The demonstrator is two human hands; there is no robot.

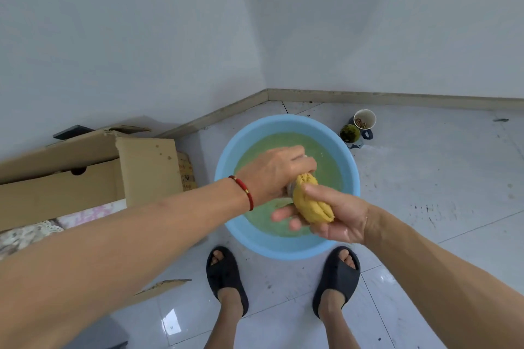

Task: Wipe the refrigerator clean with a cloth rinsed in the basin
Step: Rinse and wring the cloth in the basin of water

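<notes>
You wring the cloth [312, 201] over the basin [286, 249], left hand [276, 171] and right hand [337, 215] both clamped on it; a hard twist could splash the floor [425, 178].

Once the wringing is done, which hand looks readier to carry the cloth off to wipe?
Probably the right hand: most of the yellow cloth lies in its palm, fingers curled under. The left hand grips only the far end, over the basin.

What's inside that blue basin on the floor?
The blue basin holds murky greenish water. Both hands, left hand and right hand, grip a yellow cloth above it, hiding part of the water; the bottom cannot be seen.
</notes>
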